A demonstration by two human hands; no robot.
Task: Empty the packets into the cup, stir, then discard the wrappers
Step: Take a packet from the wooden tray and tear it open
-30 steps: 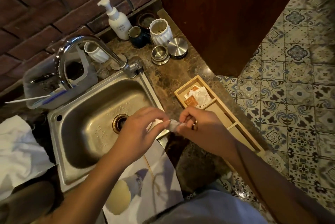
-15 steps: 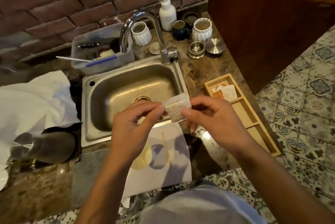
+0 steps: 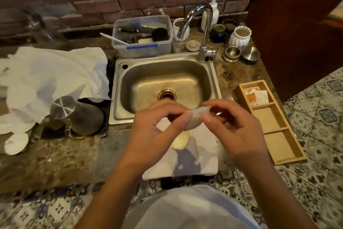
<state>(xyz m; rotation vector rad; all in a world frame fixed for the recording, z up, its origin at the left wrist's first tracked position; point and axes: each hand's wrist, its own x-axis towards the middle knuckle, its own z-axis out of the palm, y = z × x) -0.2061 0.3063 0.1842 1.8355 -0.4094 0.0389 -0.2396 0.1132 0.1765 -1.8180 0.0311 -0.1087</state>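
The person's left hand (image 3: 157,126) pinches the left edge of a small translucent packet of pale granules (image 3: 194,120), held in the air above the white cloth (image 3: 206,156) on the marbled worktop (image 3: 55,158), just in front of the steel sink (image 3: 163,84). The packet looks light, limp and crinkly (easily spilled once open), best gripped at its sealed edges. Its long axis seems to run left to right, between the grips. The right hand (image 3: 235,128) pinches the right edge.
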